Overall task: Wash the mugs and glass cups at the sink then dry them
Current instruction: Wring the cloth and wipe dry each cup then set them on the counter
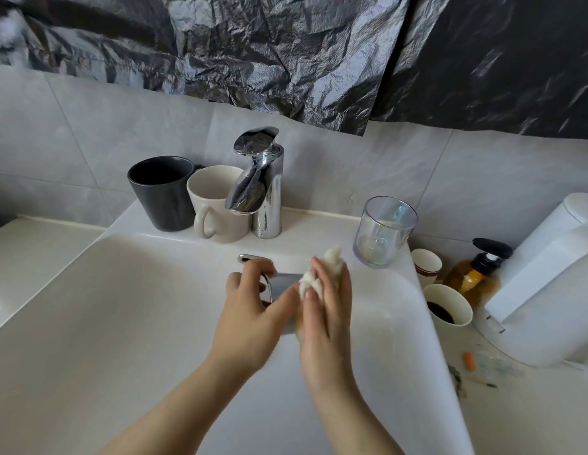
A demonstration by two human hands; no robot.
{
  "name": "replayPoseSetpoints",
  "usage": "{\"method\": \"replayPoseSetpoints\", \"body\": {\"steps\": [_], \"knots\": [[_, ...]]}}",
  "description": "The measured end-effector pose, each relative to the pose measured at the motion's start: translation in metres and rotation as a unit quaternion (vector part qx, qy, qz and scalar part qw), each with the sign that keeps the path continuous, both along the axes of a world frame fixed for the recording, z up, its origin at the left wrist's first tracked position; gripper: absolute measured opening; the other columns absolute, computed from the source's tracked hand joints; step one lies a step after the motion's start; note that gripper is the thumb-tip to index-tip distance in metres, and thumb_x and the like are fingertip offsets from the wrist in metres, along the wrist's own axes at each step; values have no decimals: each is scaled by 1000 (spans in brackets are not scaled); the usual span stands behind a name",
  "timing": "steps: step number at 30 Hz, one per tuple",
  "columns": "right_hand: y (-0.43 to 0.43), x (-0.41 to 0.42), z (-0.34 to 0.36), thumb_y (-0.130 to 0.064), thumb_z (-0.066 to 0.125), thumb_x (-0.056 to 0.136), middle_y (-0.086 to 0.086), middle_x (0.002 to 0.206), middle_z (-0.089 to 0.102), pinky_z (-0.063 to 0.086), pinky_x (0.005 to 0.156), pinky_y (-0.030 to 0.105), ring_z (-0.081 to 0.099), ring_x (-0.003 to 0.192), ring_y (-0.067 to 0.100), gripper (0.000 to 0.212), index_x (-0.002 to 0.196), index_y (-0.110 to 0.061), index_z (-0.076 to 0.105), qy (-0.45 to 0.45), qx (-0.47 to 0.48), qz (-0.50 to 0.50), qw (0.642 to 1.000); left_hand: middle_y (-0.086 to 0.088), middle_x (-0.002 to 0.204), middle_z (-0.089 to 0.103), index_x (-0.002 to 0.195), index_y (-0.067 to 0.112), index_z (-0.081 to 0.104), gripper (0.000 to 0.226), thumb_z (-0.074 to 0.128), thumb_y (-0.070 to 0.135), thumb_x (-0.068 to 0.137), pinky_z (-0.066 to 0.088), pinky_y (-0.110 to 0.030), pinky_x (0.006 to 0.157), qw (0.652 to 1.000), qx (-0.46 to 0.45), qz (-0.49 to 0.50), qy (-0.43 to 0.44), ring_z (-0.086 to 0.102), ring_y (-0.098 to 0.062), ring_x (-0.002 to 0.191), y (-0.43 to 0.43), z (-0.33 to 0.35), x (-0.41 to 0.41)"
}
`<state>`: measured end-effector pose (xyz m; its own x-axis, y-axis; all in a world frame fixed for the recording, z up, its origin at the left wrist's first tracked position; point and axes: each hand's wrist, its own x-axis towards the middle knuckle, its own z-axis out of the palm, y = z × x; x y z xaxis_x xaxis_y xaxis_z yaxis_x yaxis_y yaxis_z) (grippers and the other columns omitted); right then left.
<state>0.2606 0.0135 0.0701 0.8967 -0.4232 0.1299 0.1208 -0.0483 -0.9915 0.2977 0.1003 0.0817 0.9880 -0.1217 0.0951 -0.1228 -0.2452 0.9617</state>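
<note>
Two mugs upper left, one glass cup right
Your left hand grips a third mug, right hand clutches one cloth

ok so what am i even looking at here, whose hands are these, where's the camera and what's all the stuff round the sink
There is no machine here: a person works with bare hands, and the one picture comes from a camera worn on their head, looking down at a white sink. The left hand grips a greyish cup over the basin; the right hand holds a white wad, cloth or sponge, against it. On the ledge behind stand a black mug, a cream mug, a chrome tap and a clear glass cup. To the right are paper cups and a pump bottle.
</note>
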Motion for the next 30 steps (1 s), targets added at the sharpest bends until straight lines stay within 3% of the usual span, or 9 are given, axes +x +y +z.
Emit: {"method": "replayPoseSetpoints", "body": {"steps": [1,4,9,12,16,21,24,27,30], "knots": [[-5,3,0,-38,43,86,-18,146,33,30,109,19,31,131,-13,27,109,-51,51,9,2,-7,1000,6,103,48,90,42,49,47,50,65,49,48,-25,73,999,38,-30,-7,54,6,79,4,3,0],[-27,6,5,-18,52,92,-4,119,66,49,84,21,64,99,1,21,98,-25,70,73,265,57,960,5,98,55,84,42,55,40,58,60,48,42,-11,64,986,52,-158,4,53,1,73,14,13,5],[-34,-1,14,-39,44,89,15,109,66,53,77,37,64,96,31,43,112,-10,65,158,440,209,859,4,77,60,84,29,60,36,69,41,51,42,-25,50,958,-189,-175,131,58,-15,61,14,13,8],[-24,0,11,-52,35,94,11,116,68,46,100,43,62,110,28,56,116,-11,66,153,370,171,900,0,73,63,92,26,56,36,72,36,61,41,-23,45,942,-241,-119,201,60,-17,56,17,14,18],[-29,2,17,-42,52,91,-8,113,70,43,103,32,62,111,8,34,112,-21,69,98,216,108,965,-5,71,65,101,11,56,62,74,42,50,50,-29,53,940,-134,-194,247,63,-21,60,32,14,27],[-22,-6,21,-27,41,100,-11,115,66,47,83,8,62,98,-8,25,108,-24,64,103,116,181,971,-13,91,68,114,12,57,80,82,36,42,54,-33,60,933,-134,-176,284,67,-27,77,31,4,30],[-6,-6,17,-15,37,100,-22,120,50,40,68,-3,54,84,-24,38,136,-29,38,95,128,179,971,-19,105,67,124,8,55,87,87,37,49,55,-39,66,919,-229,-93,306,68,-31,85,26,-2,34],[1,-4,10,-26,35,101,-18,131,38,39,86,6,47,111,-6,48,145,-36,19,106,58,98,988,-15,90,72,105,5,63,63,78,48,61,55,-33,59,908,-237,-88,335,71,-27,72,18,0,28],[-12,0,15,-31,37,99,-5,119,53,44,88,19,54,102,8,20,118,-30,44,113,91,-3,989,-7,62,68,75,11,60,34,62,45,74,50,-25,49,891,-201,-154,376,66,-20,50,12,8,19]]}}
